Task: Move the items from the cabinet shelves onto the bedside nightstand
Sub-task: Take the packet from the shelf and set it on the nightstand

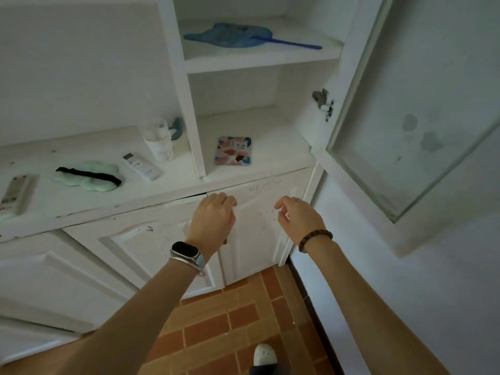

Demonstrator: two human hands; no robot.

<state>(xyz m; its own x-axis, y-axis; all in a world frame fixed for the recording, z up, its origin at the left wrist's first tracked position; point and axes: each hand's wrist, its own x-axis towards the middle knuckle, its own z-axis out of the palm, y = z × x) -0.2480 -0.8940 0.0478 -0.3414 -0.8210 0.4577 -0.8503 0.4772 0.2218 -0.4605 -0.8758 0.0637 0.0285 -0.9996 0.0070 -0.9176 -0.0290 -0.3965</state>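
Note:
A white cabinet stands in front of me with its glass door (405, 125) swung open to the right. On its lower shelf (270, 125) lies a small patterned square pad (234, 150). A blue fly swatter (243, 36) lies on the upper shelf (259, 59). My left hand (213, 217), with a watch on the wrist, hangs below the shelf edge with fingers loosely curled and nothing in it. My right hand (300, 217), with a bead bracelet, is beside it, fingers apart and empty.
On the counter (81, 201) left of the cabinet lie a green sleep mask (89, 175), a white remote (142, 166), stacked cups (158, 143) and another remote (13, 196). Closed lower doors (151, 247) are below. The floor (230, 320) is orange tile.

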